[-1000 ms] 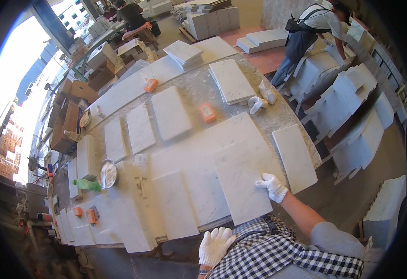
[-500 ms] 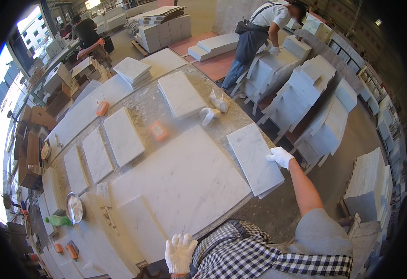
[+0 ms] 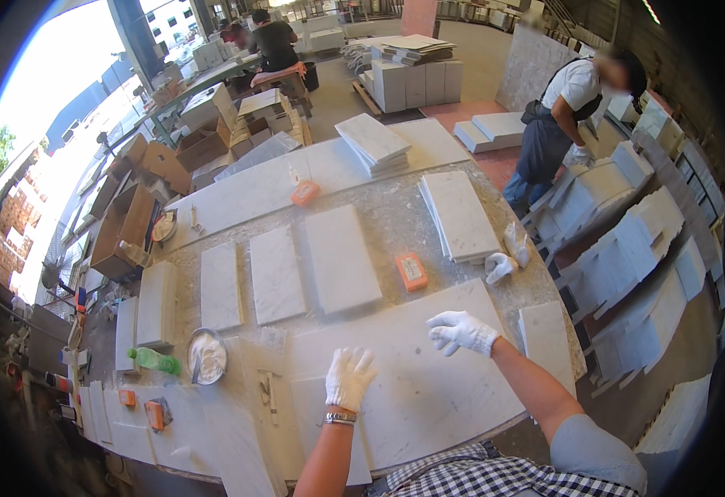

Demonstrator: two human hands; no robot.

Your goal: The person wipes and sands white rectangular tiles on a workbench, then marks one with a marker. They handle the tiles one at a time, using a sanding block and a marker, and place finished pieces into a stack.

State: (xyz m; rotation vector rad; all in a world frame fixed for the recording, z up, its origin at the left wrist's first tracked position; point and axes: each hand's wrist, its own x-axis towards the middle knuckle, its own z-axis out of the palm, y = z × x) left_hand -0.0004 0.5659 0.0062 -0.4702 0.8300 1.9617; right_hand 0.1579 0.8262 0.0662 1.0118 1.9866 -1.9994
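Both my hands wear white work gloves and hold nothing. My left hand (image 3: 350, 377), fingers spread, is over the near left part of a large white marble slab (image 3: 412, 389), beside a smaller pale slab (image 3: 321, 427) lying there. My right hand (image 3: 463, 333) hovers above the slab's far right part with fingers apart and partly bent. Right of it, a marble tile (image 3: 547, 340) lies at the table edge. Beyond the slab sits an orange block (image 3: 411, 272) with a label. Three marble tiles lie in a row, including the largest tile (image 3: 342, 258).
A tile stack (image 3: 460, 217) and crumpled white gloves (image 3: 500, 266) lie far right. To the left are a bowl of white paste (image 3: 207, 356) and a green bottle (image 3: 154, 360). Another person (image 3: 573, 108) bends over leaning stone slabs (image 3: 594, 190) past the table.
My right hand has let go of the tile at the right edge and moved left over the large slab. My left hand has moved forward over the table. The view has swung.
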